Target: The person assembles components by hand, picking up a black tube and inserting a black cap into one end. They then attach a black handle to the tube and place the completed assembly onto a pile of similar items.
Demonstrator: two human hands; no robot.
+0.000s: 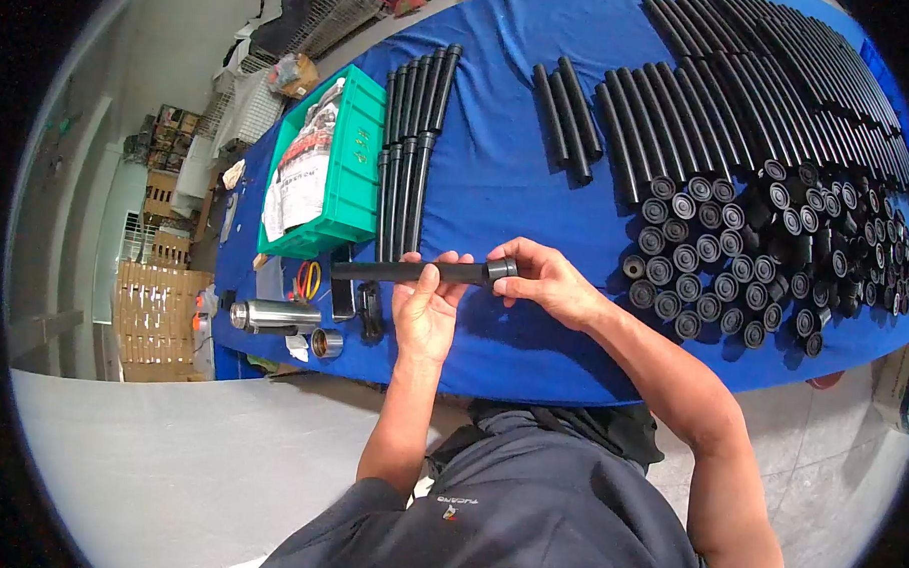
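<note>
A black tube (375, 270) lies level across both my hands, close over the front part of the blue-covered table (507, 206). My left hand (426, 301) holds it near the middle, palm up, with the thumb across the front and the fingers behind. At the tube's right end, my right hand (545, 282) pinches a black cap (499, 270) between thumb and fingers. The cap sits around the tube's end, wider than the tube itself. Farther back, a bundle of capped black tubes (411, 142) lies beside the green crate.
The green crate (353, 170) holds printed paper sacking. Loose black tubes (570, 118) and long rows of tubes (680, 122) lie at the back right, with many black caps (711, 248) in front. A steel thermos (268, 316), its cup (325, 343) and scissors (308, 279) stand at left.
</note>
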